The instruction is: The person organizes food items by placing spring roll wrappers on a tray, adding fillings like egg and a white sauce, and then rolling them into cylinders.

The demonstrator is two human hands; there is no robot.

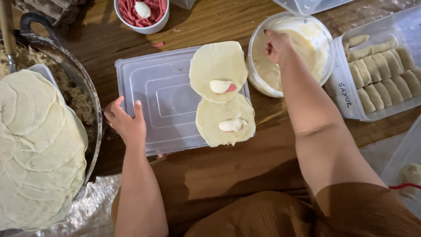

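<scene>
1. Left hand (127, 123) flat, fingers apart, steadying the lid (162, 98) at its 8 o'clock corner.
2. Right hand (276, 46) pinched together, dipping in the bowl (326, 39) at 3 o'clock of the wrappers (219, 61).
3. Best taken sparingly; lid kept pinned to the surface (210, 22).

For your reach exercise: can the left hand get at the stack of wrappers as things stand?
Probably yes. The left hand rests on the plastic lid, holding nothing, and the stack of wrappers lies uncovered just to its left.
</scene>
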